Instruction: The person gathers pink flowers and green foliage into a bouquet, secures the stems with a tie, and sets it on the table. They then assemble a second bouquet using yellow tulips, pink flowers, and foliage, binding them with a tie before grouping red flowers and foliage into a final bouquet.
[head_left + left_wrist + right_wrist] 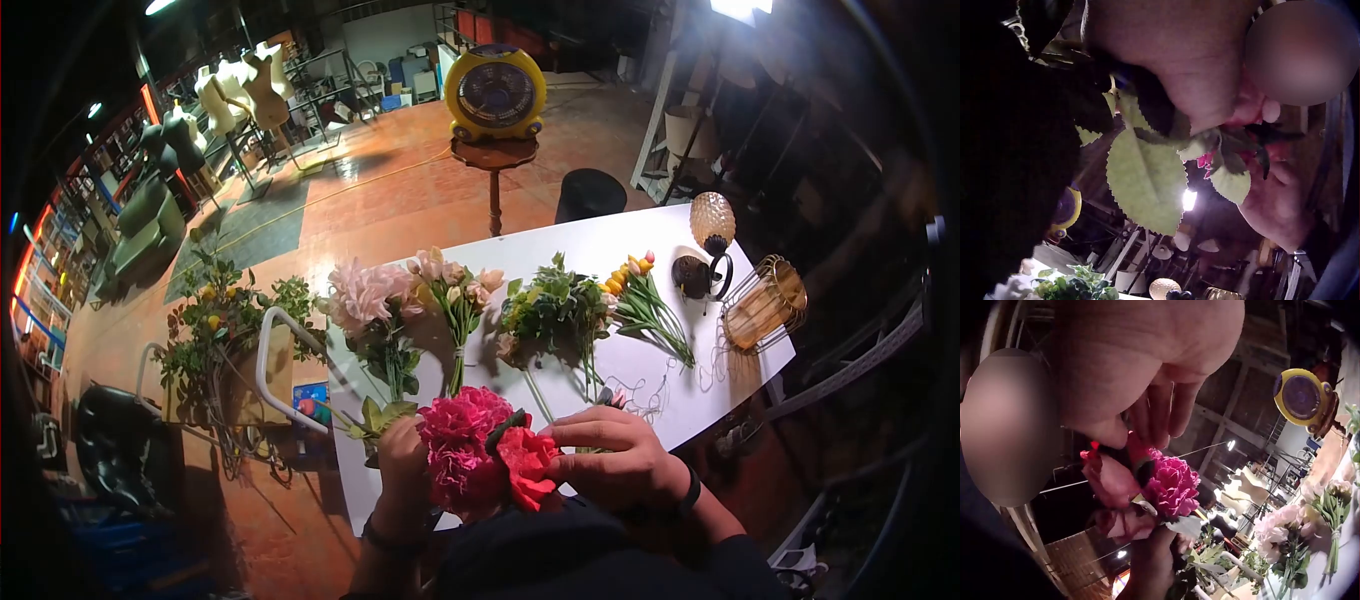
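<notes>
Magenta ruffled flowers (462,440) and a red flower (528,462) are bunched close to the person's body in the head view. The left hand (402,475) grips the bunch from its left side, below the blooms; the stems inside it are hidden. Thumb and fingers of the right hand (620,462) pinch the red flower's edge. Serrated green leaves (1146,178) hang beneath the left hand (1179,56) in the left wrist view. In the right wrist view, pinkish-red blooms (1113,481) sit beside the magenta flower (1172,486), under the right hand (1147,362).
Along the white table (640,225) lie pale pink flowers (365,295), a green leafy bunch (560,315) and orange-yellow tulips (640,280). A lamp (713,220) and wire basket (765,303) are at the right. Leafy branches (215,340) stand left; a yellow fan (496,92) is beyond.
</notes>
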`<state>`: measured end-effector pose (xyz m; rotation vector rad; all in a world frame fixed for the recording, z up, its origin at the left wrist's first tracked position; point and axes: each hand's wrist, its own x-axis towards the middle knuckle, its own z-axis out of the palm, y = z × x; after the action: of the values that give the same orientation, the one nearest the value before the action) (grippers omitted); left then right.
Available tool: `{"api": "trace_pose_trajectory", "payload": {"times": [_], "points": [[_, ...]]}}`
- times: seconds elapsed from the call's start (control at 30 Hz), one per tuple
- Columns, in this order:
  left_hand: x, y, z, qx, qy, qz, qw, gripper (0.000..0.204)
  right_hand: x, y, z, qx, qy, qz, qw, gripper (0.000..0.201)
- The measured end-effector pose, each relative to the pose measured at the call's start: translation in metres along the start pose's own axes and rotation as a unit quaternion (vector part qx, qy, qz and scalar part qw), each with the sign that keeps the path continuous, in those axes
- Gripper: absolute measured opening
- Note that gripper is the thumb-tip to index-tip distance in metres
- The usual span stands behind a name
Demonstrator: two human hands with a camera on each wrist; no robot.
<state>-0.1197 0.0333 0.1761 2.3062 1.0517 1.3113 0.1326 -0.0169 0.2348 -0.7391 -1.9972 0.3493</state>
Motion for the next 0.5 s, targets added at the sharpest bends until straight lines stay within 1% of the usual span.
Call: {"api": "trace_pose_trajectory", "payload": {"times": [0.03,0.27,0.33,0.37,0.4,0.43,0.47,0.5], "points": [[0.002,0.004,-0.002,0.017,-0.006,0.004,1.000,0.026,0.000,0.000,0.000,0.000,0.001,0.001,1.000,0.021],[-0.007,-0.005,0.006,0.003,-0.012,0.004,1.000,0.027,-0.002,0.000,-0.004,0.009,0.024,-0.013,1.000,0.022],[-0.017,-0.011,0.012,-0.053,-0.039,-0.104,0.992,0.026,-0.003,0.001,-0.005,0.012,0.025,-0.014,1.000,0.022],[-0.027,-0.017,0.022,-0.053,-0.038,-0.103,0.993,0.026,-0.004,0.002,-0.005,0.023,0.023,-0.011,0.999,0.023],[-0.037,-0.023,0.036,-0.170,-0.007,-0.208,0.963,0.026,-0.005,0.002,-0.005,0.034,0.021,-0.007,0.999,0.024],[-0.044,-0.028,0.044,-0.283,0.024,-0.308,0.908,0.026,-0.006,0.004,-0.006,0.033,0.022,-0.007,0.999,0.024],[-0.041,-0.024,0.041,-0.284,0.024,-0.308,0.908,0.026,-0.008,0.006,-0.006,0.030,0.018,-0.014,0.999,0.024],[-0.035,-0.017,0.036,-0.239,-0.022,-0.245,0.939,0.029,-0.009,0.007,-0.006,0.026,0.014,-0.021,0.999,0.024]]}}
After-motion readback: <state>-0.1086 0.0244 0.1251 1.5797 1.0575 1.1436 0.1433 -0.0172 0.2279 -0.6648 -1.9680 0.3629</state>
